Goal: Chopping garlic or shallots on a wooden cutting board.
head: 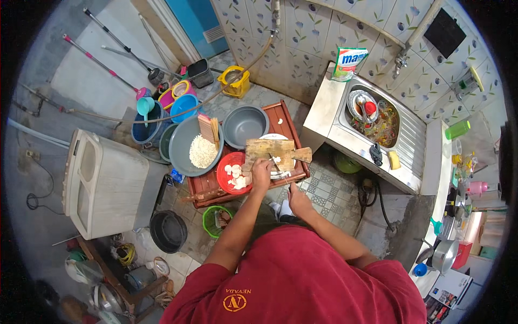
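A wooden cutting board [259,149] with a short handle lies across a white plate [270,137] on a low reddish wooden table [279,108]. My right hand [300,202] grips a knife [277,165] by its dark handle, the blade angled over the board. Small white food pieces [277,159] lie beside the blade. My left hand [262,172] rests at the board's near edge with bent fingers close to the blade; whatever is under them is hidden. Left of it, a red basin [223,178] holds larger white chunks [238,180].
A large grey basin [178,143] holds chopped white pieces, skewer-like sticks and a pink-and-beige pack. Behind stands another grey basin [246,125]. A green bin [208,227] is by my feet. Right is a sink [352,87] with dishes; left, a washing machine [109,182]. A hose [226,87] crosses behind.
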A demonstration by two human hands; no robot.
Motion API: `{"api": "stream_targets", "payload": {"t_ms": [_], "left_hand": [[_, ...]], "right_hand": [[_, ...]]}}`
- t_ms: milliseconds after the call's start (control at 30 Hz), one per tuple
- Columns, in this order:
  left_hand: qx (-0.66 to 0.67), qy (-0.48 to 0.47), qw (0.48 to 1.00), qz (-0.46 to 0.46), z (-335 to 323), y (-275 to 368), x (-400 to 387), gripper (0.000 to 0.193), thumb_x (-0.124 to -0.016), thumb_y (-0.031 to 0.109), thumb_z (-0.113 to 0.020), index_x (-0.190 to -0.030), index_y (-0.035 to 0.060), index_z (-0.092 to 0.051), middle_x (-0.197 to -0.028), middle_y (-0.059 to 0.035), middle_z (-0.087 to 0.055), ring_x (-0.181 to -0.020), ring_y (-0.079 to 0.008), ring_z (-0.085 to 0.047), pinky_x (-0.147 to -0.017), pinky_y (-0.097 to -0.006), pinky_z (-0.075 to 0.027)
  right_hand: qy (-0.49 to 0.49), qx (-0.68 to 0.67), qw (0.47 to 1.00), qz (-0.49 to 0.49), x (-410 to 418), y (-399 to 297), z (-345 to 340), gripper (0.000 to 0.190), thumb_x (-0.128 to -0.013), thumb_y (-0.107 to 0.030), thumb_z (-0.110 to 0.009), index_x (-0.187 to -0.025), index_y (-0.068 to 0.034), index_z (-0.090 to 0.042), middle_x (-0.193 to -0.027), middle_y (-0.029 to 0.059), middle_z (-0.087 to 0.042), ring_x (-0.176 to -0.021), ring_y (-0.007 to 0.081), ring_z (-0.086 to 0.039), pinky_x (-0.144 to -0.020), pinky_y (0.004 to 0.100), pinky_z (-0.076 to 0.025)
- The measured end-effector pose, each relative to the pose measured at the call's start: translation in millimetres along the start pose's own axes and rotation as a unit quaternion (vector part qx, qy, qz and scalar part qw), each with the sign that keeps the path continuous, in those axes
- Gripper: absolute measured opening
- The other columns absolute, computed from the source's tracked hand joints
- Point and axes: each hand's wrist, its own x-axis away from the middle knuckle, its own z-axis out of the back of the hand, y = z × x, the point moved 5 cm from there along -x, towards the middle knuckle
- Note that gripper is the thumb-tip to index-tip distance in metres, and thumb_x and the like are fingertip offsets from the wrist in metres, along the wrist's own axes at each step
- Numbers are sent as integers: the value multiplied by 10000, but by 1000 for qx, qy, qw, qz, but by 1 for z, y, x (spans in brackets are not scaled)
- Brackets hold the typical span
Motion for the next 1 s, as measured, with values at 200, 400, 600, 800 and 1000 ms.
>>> {"api": "stream_targets", "payload": {"t_ms": [200, 400, 600, 800, 1000], "left_hand": [[7, 1, 1000, -14, 2, 3, -3, 75, -731, 67, -589, -704, 11, -630, -782, -145, -588, -761, -313, -571, -696, -389, -458], [23, -10, 999, -24, 5, 6, -3, 76, -729, 18, -636, -793, -15, -658, -818, -163, -599, -762, -309, -588, -701, -366, -468], [27, -20, 999, -19, 10, 9, -2, 109, -739, 28, -636, -834, -19, -665, -834, -175, -612, -793, -307, -593, -710, -363, -469], [20, -2, 999, -26, 12, 13, 0, 111, -743, 29, -632, -834, -29, -656, -838, -176, -620, -811, -310, -598, -728, -357, -473], [19, 2, 999, -46, 8, 0, -1, 81, -728, 7, -639, -798, -29, -653, -835, -156, -620, -735, -272, -610, -656, -329, -492]], "right_hand": [[2, 27, 999, 19, -21, -13, 2, 141, -877, -130, -389, -993, -50, -394, -693, 261, -589, -695, 425, -602, -604, 504, -479], [-19, 49, 998, 24, -29, -4, 13, 153, -879, -139, -387, -997, -42, -396, -742, 274, -590, -723, 433, -598, -605, 522, -471], [-39, -15, 998, 51, -38, -12, 22, 236, -874, -184, -460, -1017, -6, -400, -777, 297, -572, -740, 476, -561, -638, 548, -431], [-24, -54, 998, 28, -37, -19, 24, 238, -871, -198, -468, -987, 4, -420, -808, 305, -574, -808, 481, -551, -715, 533, -427], [-35, -38, 999, 4, -21, -29, 24, 243, -881, -201, -452, -1007, 3, -415, -792, 316, -571, -782, 484, -553, -707, 544, -424]]}}
